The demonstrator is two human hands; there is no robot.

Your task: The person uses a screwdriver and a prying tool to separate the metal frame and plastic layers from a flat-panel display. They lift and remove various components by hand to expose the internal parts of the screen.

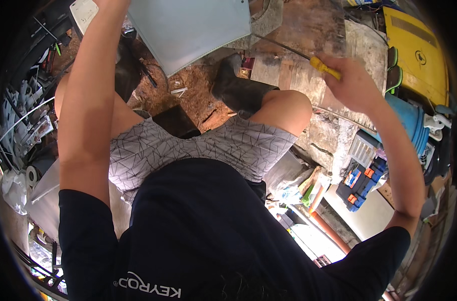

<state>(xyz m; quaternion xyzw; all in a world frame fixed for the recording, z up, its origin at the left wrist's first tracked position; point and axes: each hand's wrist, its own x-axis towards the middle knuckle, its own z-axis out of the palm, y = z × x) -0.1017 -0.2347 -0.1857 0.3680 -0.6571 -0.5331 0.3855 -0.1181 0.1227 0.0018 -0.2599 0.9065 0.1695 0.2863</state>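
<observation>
My right hand (pixel 350 82) is closed around the yellow handle of a long-shafted screwdriver (pixel 318 66). Its thin dark shaft points left, and the tip lies at or very near the right corner of a pale grey flat panel (pixel 194 30). That panel stands at the top centre, beyond my knees, and is cut off by the upper edge of the view. My left forearm reaches up the left side; only a bit of my left hand (pixel 111 2) shows at the top edge, beside a whitish plastic piece (pixel 84 15). What its fingers do is hidden.
Worn boards (pixel 315 37) lie at the upper right, near a yellow metal cover (pixel 416 56) and a blue bucket (pixel 403 113). A blue-and-black toolbox (pixel 362 184) stands at the right. Metal scraps (pixel 29 109) crowd the left. Reddish debris covers the floor between my black boots (pixel 243 88).
</observation>
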